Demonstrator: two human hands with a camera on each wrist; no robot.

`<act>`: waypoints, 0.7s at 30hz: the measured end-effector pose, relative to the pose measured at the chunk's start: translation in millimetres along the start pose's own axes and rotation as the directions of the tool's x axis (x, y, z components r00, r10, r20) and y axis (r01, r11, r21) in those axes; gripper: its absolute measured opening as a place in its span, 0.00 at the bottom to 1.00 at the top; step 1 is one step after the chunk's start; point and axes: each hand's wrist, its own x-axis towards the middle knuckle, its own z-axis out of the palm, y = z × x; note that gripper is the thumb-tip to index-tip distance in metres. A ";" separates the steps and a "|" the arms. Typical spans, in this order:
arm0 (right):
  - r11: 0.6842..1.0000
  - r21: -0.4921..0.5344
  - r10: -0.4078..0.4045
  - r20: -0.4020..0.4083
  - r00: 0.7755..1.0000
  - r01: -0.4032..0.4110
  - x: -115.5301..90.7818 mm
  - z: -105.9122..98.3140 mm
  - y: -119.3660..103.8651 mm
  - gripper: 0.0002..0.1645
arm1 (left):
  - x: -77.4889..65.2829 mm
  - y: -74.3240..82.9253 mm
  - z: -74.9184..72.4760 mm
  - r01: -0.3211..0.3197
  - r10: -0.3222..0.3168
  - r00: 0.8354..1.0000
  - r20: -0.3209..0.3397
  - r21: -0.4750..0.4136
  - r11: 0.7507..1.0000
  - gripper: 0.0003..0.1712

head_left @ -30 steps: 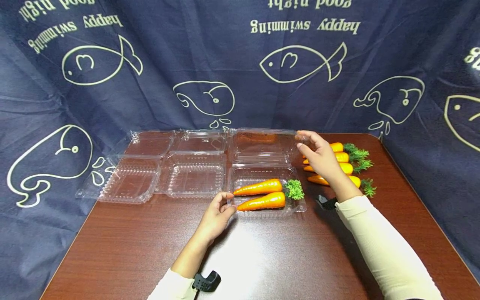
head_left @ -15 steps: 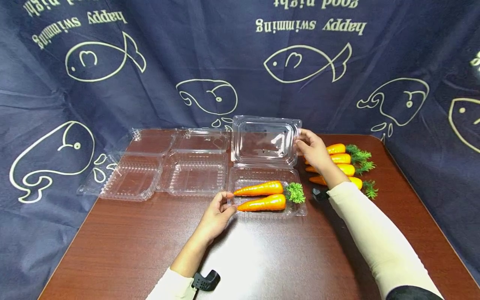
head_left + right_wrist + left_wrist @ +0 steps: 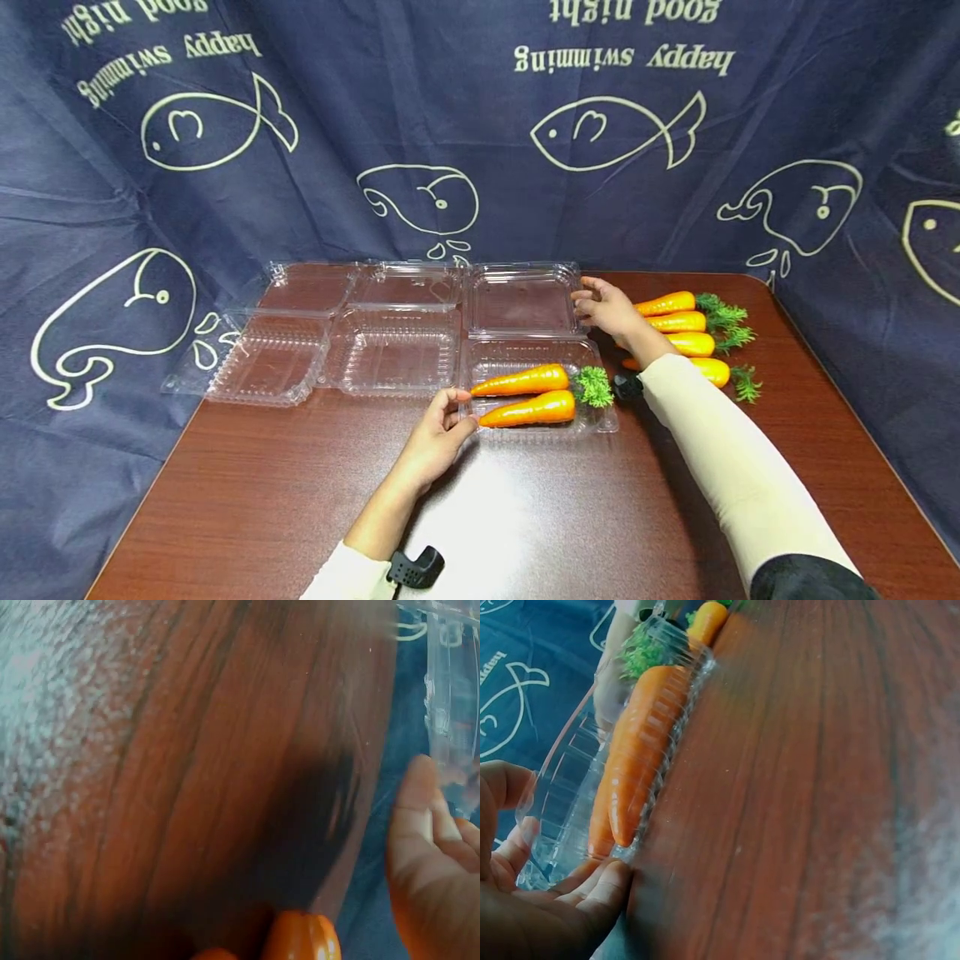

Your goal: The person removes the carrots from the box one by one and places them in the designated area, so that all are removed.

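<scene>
A clear plastic clamshell container [image 3: 540, 429] stands with its lid hinged back, and two orange carrots [image 3: 522, 381] with green tops lie in its base. My left hand [image 3: 437, 437] holds the base by its left end, fingers and thumb on opposite sides, as the left wrist view shows. Its lid [image 3: 522, 297] leans back behind the base. At the lid's right edge is my right hand [image 3: 611, 310], fingers bent and pinching that edge. In the right wrist view the lid [image 3: 450, 697] shows beyond the fingertips.
Two more clear containers, a middle one [image 3: 397, 354] and a left one [image 3: 266, 362], stand with lids back. Several carrots [image 3: 678, 322] lie at the right, partly behind my right forearm. A blue fish-print cloth [image 3: 480, 125] hangs behind the brown table [image 3: 262, 492].
The lid has tipped back, away from me, from a raised angle. My right hand has gone with it, slightly left and down. My left hand stays at the base's left end.
</scene>
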 end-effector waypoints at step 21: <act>0.824 -0.527 -0.145 0.162 0.976 0.209 -39.7 -1.5 -59.4 0.29 | -0.4 0.0 2.0 0.008 -0.008 1.000 -0.012 0.027 1.000 0.21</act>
